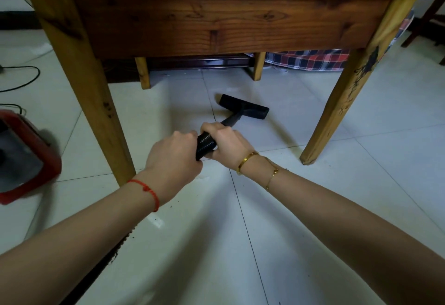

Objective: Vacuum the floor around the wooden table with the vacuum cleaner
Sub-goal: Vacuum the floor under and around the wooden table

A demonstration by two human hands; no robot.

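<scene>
The wooden table (216, 27) fills the top of the view, its front legs standing left and right on the white tiled floor (277, 220). Under it, the black vacuum floor nozzle (243, 106) lies flat on the tiles. Its black ribbed hose (205, 145) runs back toward me. My left hand (172, 162) grips the hose from the left. My right hand (225, 143) grips it just ahead, nearer the nozzle. The red vacuum cleaner body (26, 155) sits on the floor at the far left.
A black cable (29, 79) loops across the floor at the left. A plaid cloth (310, 59) lies behind the table at the right. A dark chair leg (423, 20) stands at the far right. Dark specks (173, 204) dot the tiles near my left wrist.
</scene>
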